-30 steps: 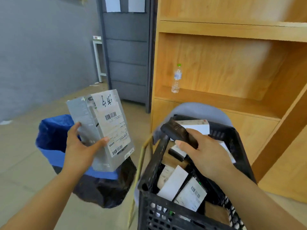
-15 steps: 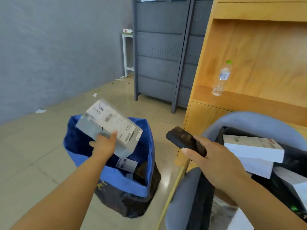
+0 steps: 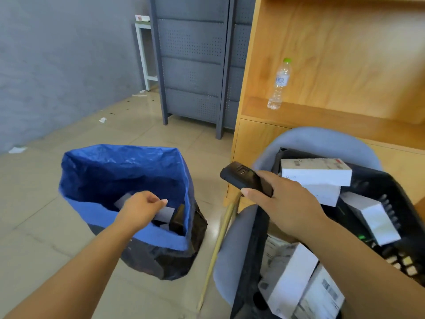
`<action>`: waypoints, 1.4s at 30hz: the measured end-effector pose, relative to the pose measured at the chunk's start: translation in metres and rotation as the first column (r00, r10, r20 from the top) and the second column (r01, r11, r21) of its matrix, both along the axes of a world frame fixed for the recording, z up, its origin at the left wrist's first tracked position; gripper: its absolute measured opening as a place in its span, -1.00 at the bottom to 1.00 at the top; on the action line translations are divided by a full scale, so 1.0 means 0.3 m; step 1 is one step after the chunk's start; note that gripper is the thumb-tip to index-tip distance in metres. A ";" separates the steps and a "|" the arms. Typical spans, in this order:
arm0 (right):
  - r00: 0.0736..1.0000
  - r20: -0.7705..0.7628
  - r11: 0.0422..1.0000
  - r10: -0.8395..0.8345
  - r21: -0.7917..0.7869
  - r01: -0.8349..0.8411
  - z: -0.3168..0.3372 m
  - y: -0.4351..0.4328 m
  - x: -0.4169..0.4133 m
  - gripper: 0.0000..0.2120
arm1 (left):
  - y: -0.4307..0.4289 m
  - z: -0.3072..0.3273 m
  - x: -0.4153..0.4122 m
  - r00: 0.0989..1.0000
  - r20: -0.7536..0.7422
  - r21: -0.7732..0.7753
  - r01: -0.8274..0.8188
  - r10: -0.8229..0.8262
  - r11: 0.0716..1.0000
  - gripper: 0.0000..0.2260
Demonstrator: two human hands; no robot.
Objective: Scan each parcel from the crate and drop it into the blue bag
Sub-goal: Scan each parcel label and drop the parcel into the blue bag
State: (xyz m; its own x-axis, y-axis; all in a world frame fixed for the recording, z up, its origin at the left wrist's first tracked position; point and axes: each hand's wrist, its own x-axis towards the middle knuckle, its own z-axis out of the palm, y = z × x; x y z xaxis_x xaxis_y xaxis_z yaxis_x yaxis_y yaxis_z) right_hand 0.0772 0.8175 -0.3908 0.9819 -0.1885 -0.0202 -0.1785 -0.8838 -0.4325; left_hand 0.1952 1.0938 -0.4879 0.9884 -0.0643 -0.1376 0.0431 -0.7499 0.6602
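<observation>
1. Starting nearest us, the black crate (image 3: 379, 187) sits on a grey chair (image 3: 317, 139) and holds several parcels. A white box (image 3: 315, 171) lies along its far edge, and more labelled ones sit at its near corner.
2. Our right hand (image 3: 282, 203) is clamped round the scanner (image 3: 243, 178), held above the crate's left edge with its nose pointing left toward the bag.
3. Our left hand (image 3: 142, 209) hangs over the near edge of the blue bag (image 3: 110, 171), fingers loosely curled and, as far as we can see, gripping nothing. The grey parcel (image 3: 165, 214) lies inside the bag, just below that hand.
4. Farther off, a water bottle (image 3: 279, 84) stands near the left end of a wooden shelf (image 3: 322, 116).
5. We judge the drop for this parcel is done. Next, the left hand should go to the crate, pick another parcel and turn its barcode to the scanner.
6. Half a second ago the left hand held the parcel above the bag's mouth; now the parcel is down inside. The right hand's hold on the scanner has not changed.
</observation>
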 end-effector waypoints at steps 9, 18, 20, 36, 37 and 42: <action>0.978 0.072 0.980 -0.198 0.013 0.198 0.059 -0.209 -0.369 -0.48 | -0.280 0.177 -0.319 0.975 0.094 -0.158 0.216 -0.203 0.964 -0.84; 0.921 0.050 0.921 -0.385 0.087 0.380 0.024 -0.429 -0.678 -0.44 | -0.661 0.191 -0.592 0.822 0.178 0.087 0.534 -0.541 0.841 -0.84; 0.918 0.053 0.916 -0.393 0.107 0.386 0.013 -0.460 -0.710 -0.46 | -0.756 0.148 -0.605 0.736 0.072 0.280 0.633 -0.673 0.722 -0.66; 0.927 0.065 0.912 -0.371 0.214 0.350 -0.066 -0.593 -0.775 -0.39 | -0.971 -0.071 -0.535 0.791 -0.302 0.648 0.580 -0.533 0.494 -0.18; 0.927 0.067 0.912 -0.370 0.213 0.349 -0.069 -0.596 -0.778 -0.40 | -0.968 -0.058 -0.532 0.796 -0.283 0.618 0.578 -0.535 0.533 -0.22; 0.912 0.087 0.898 -0.401 0.234 0.373 -0.063 -0.614 -0.804 -0.41 | -0.949 0.049 -0.515 0.843 -0.146 0.383 0.530 -0.517 0.756 -0.39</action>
State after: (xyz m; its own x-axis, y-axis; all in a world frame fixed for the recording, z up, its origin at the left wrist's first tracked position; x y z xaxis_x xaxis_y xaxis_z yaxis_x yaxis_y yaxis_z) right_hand -0.1639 0.6333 -0.4096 0.8285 -0.5596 0.0222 -0.4178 -0.6439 -0.6409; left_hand 0.0406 0.8091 -0.4733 0.8115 -0.5046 -0.2945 -0.4192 -0.8540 0.3082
